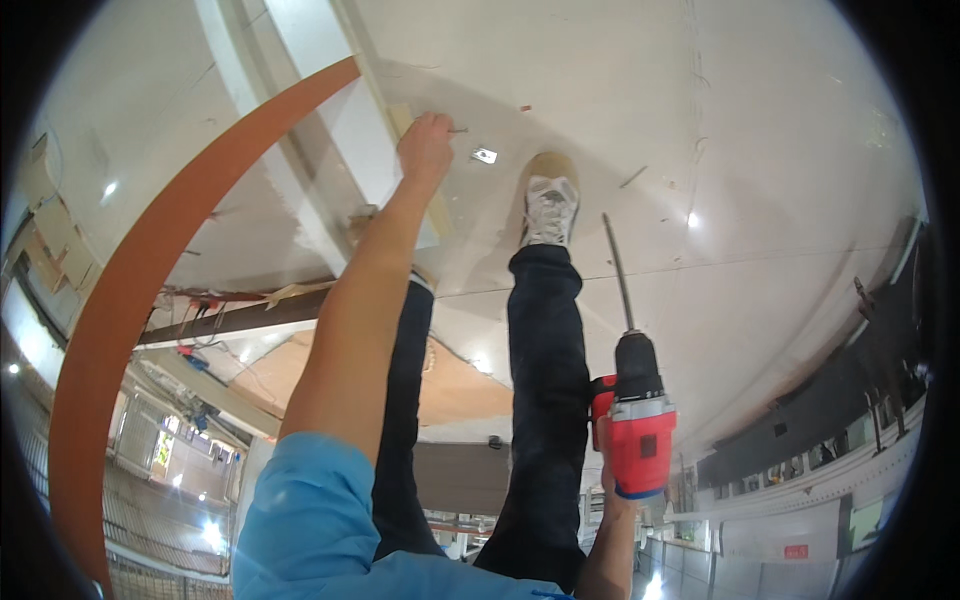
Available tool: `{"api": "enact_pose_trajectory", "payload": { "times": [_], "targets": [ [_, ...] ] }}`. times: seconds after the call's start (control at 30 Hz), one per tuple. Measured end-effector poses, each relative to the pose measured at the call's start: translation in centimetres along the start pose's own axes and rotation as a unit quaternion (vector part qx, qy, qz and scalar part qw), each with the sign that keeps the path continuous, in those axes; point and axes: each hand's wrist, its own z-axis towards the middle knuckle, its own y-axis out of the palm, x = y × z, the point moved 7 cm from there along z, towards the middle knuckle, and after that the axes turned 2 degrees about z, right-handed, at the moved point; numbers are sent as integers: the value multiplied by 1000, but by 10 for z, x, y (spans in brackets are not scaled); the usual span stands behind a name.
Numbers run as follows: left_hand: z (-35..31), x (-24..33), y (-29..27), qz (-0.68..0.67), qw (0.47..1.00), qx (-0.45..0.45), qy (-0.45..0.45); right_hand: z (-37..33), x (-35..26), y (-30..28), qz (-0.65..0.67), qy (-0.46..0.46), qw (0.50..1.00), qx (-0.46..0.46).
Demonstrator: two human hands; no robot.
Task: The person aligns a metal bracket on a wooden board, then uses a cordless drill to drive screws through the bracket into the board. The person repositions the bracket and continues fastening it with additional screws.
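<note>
Drill (642,440) fills the right hand (608,478)'s grip, right of the shoe (550,200); best angle its bit (617,270) clear while the left hand (427,148), left of the shoe, pinches a thin piece (459,130).

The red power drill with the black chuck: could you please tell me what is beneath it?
Part of the bare right hand shows beneath the drill; the rest of it and its grip are covered.
</note>
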Motion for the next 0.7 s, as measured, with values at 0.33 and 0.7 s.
{"api": "enact_pose_trajectory", "payload": {
  "times": [0.33, 0.7],
  "targets": [
    [-148, 76, -113, -385, 892, -56, -231, -30, -57, -59, 184, -93, 978, -18],
    [-321, 150, -365, -474, 851, 56, -220, -117, -147, -163, 324, -112, 920, -190]
  ]
}}
